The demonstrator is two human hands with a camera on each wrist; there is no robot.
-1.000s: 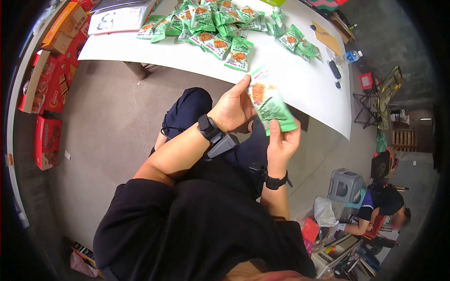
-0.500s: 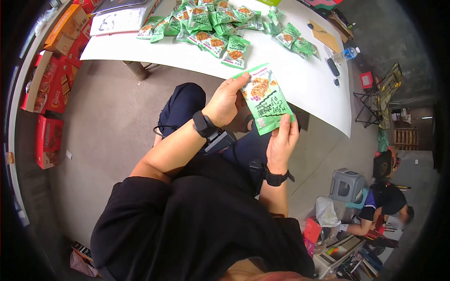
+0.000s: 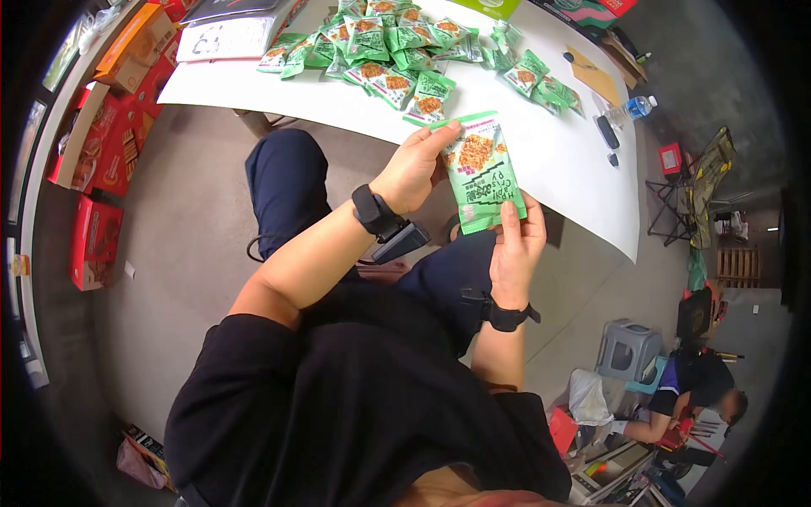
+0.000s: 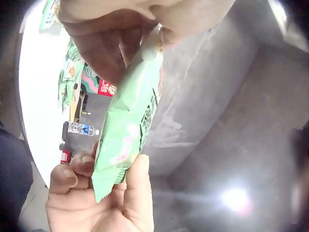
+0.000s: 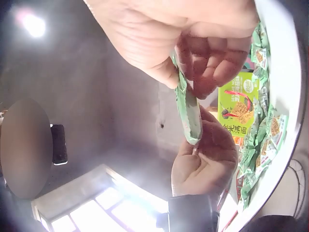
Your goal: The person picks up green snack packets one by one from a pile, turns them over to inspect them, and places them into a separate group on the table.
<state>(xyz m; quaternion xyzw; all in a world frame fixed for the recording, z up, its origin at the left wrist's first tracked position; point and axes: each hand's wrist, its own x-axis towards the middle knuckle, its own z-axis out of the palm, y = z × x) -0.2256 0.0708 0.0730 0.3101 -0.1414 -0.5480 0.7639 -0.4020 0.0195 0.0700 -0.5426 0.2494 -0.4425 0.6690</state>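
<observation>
A green snack packet [image 3: 479,173], printed with a crispy snack picture, is held between both hands just in front of the table edge. My left hand [image 3: 414,173] pinches its upper corner, thumb on the printed face. At the lower end, my right hand [image 3: 517,253] pinches the crimped edge between thumb and fingers. In the left wrist view the packet [image 4: 130,111] appears side-on and plump, the right hand [image 4: 101,198] below it. The right wrist view shows the packet's narrow side [image 5: 187,108], with the left hand [image 5: 207,157] at its far end.
A pile of similar green packets [image 3: 372,42] lies on the white table [image 3: 549,160], with a smaller group [image 3: 541,80] to the right. A water bottle [image 3: 634,107] and folder [image 3: 224,38] lie there too. Red boxes [image 3: 93,241] stand left; another person [image 3: 701,380] sits lower right.
The packet has turned from a tilted, blurred position to face the head camera more squarely, both hands keeping their grip. The left knee has swung outward to the left.
</observation>
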